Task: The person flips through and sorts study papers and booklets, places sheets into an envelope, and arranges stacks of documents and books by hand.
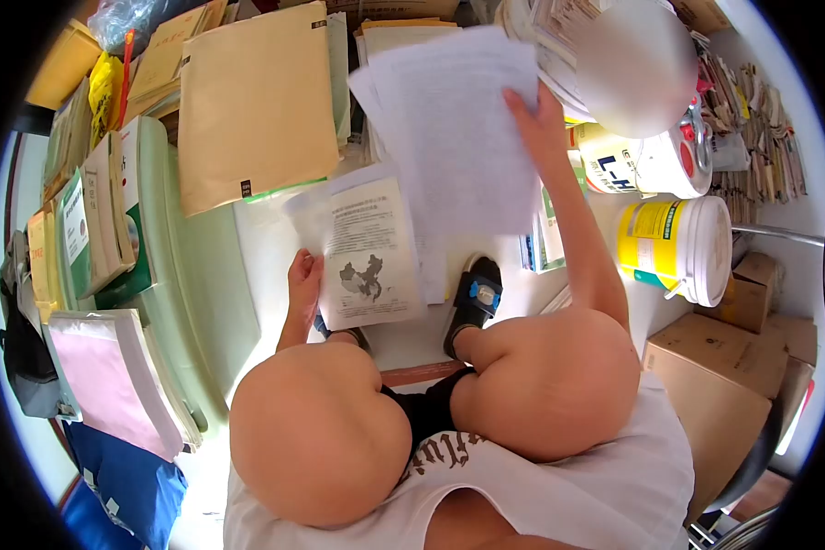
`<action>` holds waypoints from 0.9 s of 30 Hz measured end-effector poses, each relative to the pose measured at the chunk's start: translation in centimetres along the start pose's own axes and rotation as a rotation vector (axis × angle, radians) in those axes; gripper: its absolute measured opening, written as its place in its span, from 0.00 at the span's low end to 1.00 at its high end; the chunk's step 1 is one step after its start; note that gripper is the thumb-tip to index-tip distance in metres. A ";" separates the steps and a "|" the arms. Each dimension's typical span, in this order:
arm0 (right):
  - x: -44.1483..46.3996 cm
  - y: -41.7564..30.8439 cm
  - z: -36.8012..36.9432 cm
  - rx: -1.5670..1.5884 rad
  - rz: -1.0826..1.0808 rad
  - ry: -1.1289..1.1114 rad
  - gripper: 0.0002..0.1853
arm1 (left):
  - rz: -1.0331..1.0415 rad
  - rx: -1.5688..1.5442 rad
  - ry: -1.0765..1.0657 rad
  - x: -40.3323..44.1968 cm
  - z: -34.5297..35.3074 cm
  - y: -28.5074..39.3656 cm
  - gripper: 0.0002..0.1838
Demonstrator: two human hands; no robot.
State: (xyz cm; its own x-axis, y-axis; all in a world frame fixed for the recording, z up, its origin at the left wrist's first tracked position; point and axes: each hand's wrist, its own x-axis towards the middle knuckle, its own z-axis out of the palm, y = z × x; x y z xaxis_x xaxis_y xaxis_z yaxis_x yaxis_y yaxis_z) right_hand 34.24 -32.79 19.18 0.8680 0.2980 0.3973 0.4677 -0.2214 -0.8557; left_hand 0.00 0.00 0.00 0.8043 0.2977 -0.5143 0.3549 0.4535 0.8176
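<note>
My left hand [306,273] is closed on the left edge of a printed page [372,252], which shows a dark map below lines of text. Up and to the right, my right hand [538,124] holds several white sheets [458,137] by their upper right side, its fingers lying over the paper. The sheets in the right hand overlap the right part of the printed page in this view. Their print is too faint to read. Both sets of paper are above the light floor, in front of my knees.
A large brown envelope [257,110] lies at the upper left. Green folders and books [101,215] stand at the left. Buckets [674,247] and cardboard boxes [720,367] are at the right. A sandalled foot [477,298] rests below the papers.
</note>
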 end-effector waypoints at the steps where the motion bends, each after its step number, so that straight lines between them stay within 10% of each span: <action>1: 1.8 0.5 0.8 -0.172 0.033 -0.006 0.28 | 0.011 0.013 0.009 -0.1 0.0 0.1 0.10; 15: 9.3 7.9 9.5 -0.962 0.200 -0.035 0.18 | 0.046 0.204 0.090 -0.6 2.3 1.5 0.09; 17: 6.7 3.2 10.2 -1.118 0.217 -0.147 0.43 | -0.004 0.131 -0.011 -0.8 2.0 1.9 0.08; 21: -3.8 1.0 10.0 -0.708 -0.394 -0.091 0.17 | -0.020 0.114 -0.004 -1.0 2.0 1.4 0.07; 27: -17.7 0.7 10.2 -0.532 -0.134 -0.372 0.19 | -0.100 0.119 -0.115 -0.6 3.1 0.1 0.09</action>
State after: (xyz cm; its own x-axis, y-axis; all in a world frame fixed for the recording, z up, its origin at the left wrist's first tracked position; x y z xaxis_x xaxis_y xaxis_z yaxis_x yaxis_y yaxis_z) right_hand 17.50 -28.78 8.13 0.7254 0.6346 0.2665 0.6693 -0.5599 -0.4884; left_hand 0.98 -2.71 1.19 0.8090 0.1551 -0.5670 0.4841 0.3712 0.7924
